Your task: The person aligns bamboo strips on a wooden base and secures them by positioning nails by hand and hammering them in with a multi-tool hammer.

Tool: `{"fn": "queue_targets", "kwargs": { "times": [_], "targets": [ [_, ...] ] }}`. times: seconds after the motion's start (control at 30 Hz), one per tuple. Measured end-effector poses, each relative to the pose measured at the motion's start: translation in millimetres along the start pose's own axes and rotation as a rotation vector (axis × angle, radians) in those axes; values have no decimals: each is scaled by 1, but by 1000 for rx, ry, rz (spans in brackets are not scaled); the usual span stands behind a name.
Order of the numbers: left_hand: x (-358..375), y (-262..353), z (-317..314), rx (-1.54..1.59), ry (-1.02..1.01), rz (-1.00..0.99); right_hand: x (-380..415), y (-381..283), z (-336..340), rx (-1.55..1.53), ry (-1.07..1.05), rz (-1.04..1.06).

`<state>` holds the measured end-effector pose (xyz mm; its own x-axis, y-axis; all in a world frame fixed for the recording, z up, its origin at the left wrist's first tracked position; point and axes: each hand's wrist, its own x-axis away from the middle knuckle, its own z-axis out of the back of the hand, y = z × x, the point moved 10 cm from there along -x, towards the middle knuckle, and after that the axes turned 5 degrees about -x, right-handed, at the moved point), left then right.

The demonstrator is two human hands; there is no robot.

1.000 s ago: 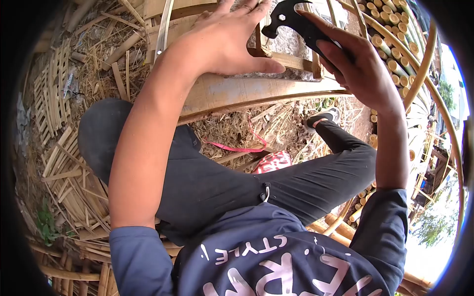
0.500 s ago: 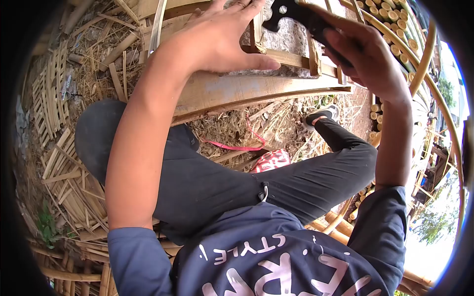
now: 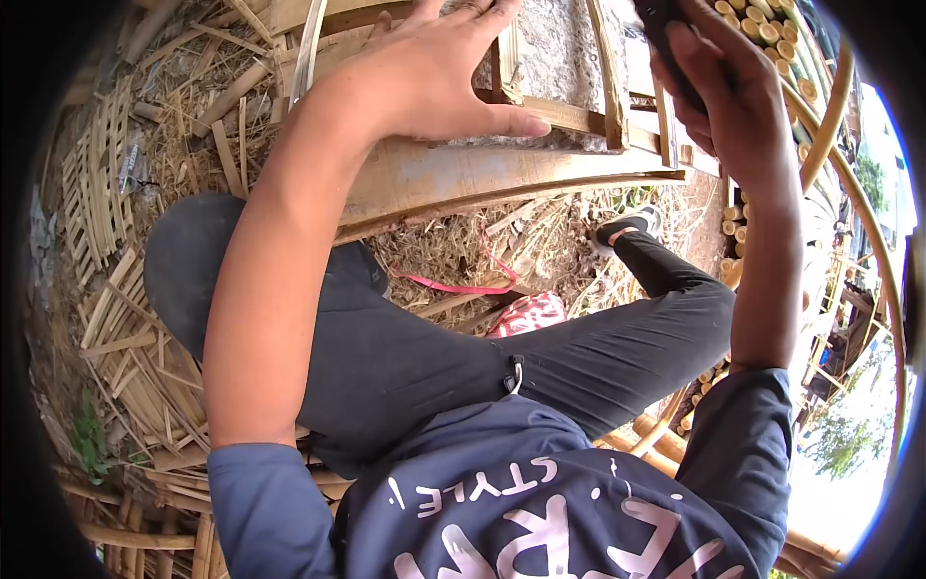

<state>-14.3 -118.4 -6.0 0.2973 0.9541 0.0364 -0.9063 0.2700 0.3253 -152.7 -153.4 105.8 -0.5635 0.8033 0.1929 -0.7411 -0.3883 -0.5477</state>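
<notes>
My left hand (image 3: pixel 439 82) rests on a frame of wooden strips (image 3: pixel 571 116), its thumb stretched out to the right and its fingers spread towards the top edge of the view. Raised at the upper right, my right hand (image 3: pixel 741 116) is closed round the black handle of a hammer (image 3: pixel 666 43). The hammer's head lies beyond the top edge now. Below the frame runs a long wooden board (image 3: pixel 482 179), just in front of my knees.
Cut bamboo poles (image 3: pixel 786 48) are stacked at the upper right. A woven bamboo panel (image 3: pixel 96 183) and loose slats (image 3: pixel 121 328) lie at the left. A red-and-white patterned item (image 3: pixel 531 316) with a pink strap (image 3: pixel 449 286) sits between my legs.
My right hand has moved up and right, carrying the hammer away from the frame until its head left the view. My left hand has barely moved.
</notes>
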Motion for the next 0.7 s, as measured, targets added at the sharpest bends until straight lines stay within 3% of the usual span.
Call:
{"fn": "queue_targets", "kwargs": {
  "times": [0.07, 0.13, 0.2, 0.23, 0.33, 0.4, 0.47, 0.6, 0.67, 0.7],
  "targets": [
    [19, 19, 23, -1, -152, 90, 6, 3, 15, 112, 277, 98],
    [17, 20, 27, 4, -146, 82, 13, 20, -27, -3, -36, 277],
    [19, 24, 31, -13, -157, 106, 11, 45, 7, -258, 166, 81],
    [18, 20, 29, 9, -190, 124, 18, 38, 17, -395, 324, 133],
    [11, 15, 25, 16, -153, 68, 15, 6, -17, 49, 7, 289],
    [-4, 5, 8, -6, -117, -10, 17, 2, -10, -8, 76, 266],
    [4, -3, 1, 28, -19, 20, 30, 19, 17, -454, 430, 125],
    [9, 15, 21, 4, -145, 67, 24, 21, -24, -188, 13, 76],
    [7, 7, 11, -25, -159, 86, 31, 21, 8, -485, 314, 162],
    [14, 14, 17, -8, -117, 70, 30, 19, -7, -416, 226, 139]
  ]
}}
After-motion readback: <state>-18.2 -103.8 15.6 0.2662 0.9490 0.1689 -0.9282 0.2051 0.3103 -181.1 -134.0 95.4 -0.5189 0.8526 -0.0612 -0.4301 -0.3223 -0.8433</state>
